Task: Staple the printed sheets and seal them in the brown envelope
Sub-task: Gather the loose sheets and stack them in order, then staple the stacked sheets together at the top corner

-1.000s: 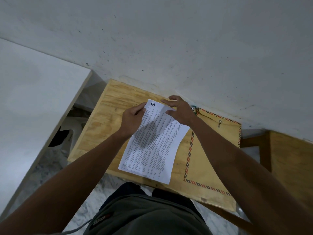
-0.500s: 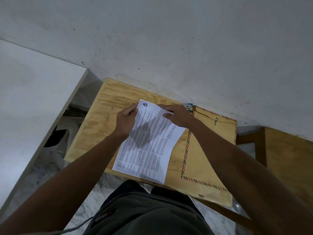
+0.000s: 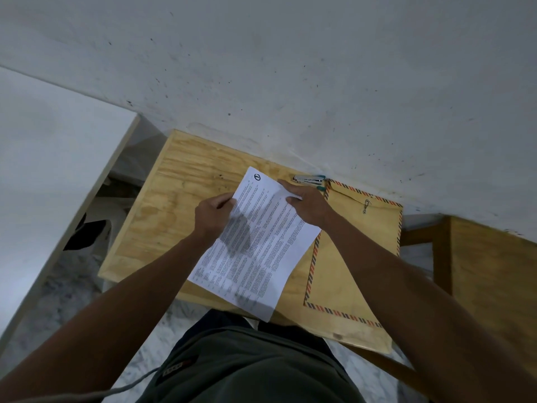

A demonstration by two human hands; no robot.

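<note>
The printed sheets (image 3: 255,248) lie slanted over the middle of the plywood table (image 3: 162,205), their near end hanging past the front edge. My left hand (image 3: 213,215) pinches their left edge near the top. My right hand (image 3: 308,206) presses on the upper right corner with the fingers spread flat. The brown envelope (image 3: 357,257), with a red and blue striped border and a metal clasp, lies flat to the right, partly under my right forearm. A silver stapler (image 3: 309,179) with a teal base rests against the wall, just beyond my right hand.
A grey wall (image 3: 290,82) runs along the table's far edge. A white panel (image 3: 43,175) stands at the left with a gap beside the table. A second wooden surface (image 3: 494,271) is at the right. My lap is at the table's front edge.
Both hands stayed on the sheets. My left hand slid down the left edge, away from the top corner, and the stapler behind my right hand came into view.
</note>
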